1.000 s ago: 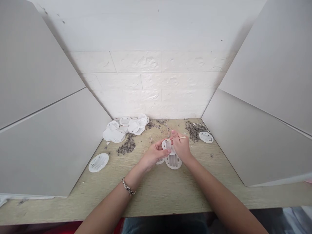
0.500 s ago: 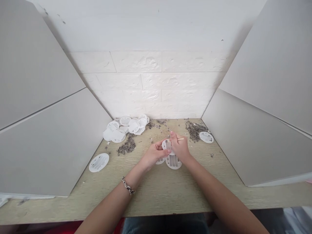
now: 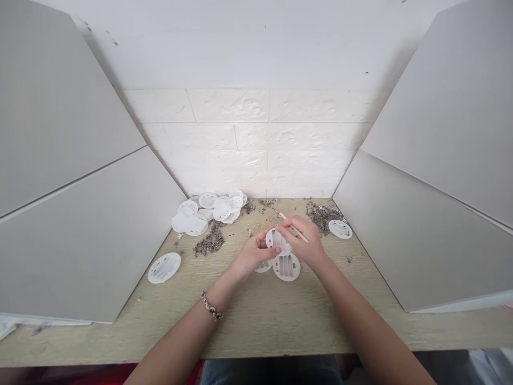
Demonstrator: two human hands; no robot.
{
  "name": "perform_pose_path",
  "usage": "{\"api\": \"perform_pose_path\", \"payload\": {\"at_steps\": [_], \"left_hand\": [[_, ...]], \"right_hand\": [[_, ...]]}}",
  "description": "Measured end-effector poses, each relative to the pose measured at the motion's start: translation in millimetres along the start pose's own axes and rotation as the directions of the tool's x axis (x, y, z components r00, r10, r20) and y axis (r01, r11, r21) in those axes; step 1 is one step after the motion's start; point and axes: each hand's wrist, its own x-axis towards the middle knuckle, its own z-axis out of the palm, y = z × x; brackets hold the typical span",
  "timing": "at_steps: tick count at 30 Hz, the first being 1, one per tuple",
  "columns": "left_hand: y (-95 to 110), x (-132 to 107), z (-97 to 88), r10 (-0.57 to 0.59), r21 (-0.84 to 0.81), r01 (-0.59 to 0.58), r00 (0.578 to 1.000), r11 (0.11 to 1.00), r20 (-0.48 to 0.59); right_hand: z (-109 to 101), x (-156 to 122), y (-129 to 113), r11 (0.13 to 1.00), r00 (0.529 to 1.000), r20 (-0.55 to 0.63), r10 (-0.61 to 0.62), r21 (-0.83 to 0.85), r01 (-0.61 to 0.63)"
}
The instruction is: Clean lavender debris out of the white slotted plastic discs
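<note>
In the head view, my left hand [image 3: 256, 254] grips a round white plastic disc [image 3: 276, 240] by its left edge, thumb on top. Long slots and small square holes show in the disc. My right hand [image 3: 302, 238] is closed around a thin pale wooden stick [image 3: 294, 227], its fingertips at the disc's upper right edge. Whether those fingertips also pinch a small part is hidden. Just below, a second slotted disc [image 3: 287, 267] lies on the table, and another disc [image 3: 263, 266] is partly covered by my left hand.
A heap of white discs [image 3: 221, 208] lies at the back left, beside a pile of small metal pieces [image 3: 210, 240]. More metal pieces [image 3: 320, 216] and a disc [image 3: 340, 229] are at the back right. One disc [image 3: 164, 268] lies at left. Grey panels [image 3: 120, 224] stand on both sides.
My right hand has shifted slightly right, and the stick now slants across its fingers with more of its length showing. My left hand still holds the disc. The view has shifted a little.
</note>
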Motion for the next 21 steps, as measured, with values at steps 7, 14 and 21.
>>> {"api": "perform_pose_path", "payload": {"at_steps": [7, 14, 21], "left_hand": [[1.4, 0.3, -1.2, 0.043, 0.052, -0.043, 0.999, 0.998, -0.002], [2.3, -0.2, 0.6, 0.041, 0.078, -0.041, 0.999, 0.996, -0.011], [3.2, -1.5, 0.9, 0.024, 0.069, -0.020, 0.998, 0.997, -0.053]], "right_hand": [[1.9, -1.1, 0.8, 0.987, 0.958, 0.274, -0.089, -0.108, 0.123], [3.5, -2.3, 1.3, 0.950, 0.948, 0.244, -0.203, -0.185, 0.251], [3.7, -3.8, 3.1, 0.955, 0.953, 0.185, -0.238, -0.135, 0.265]]}}
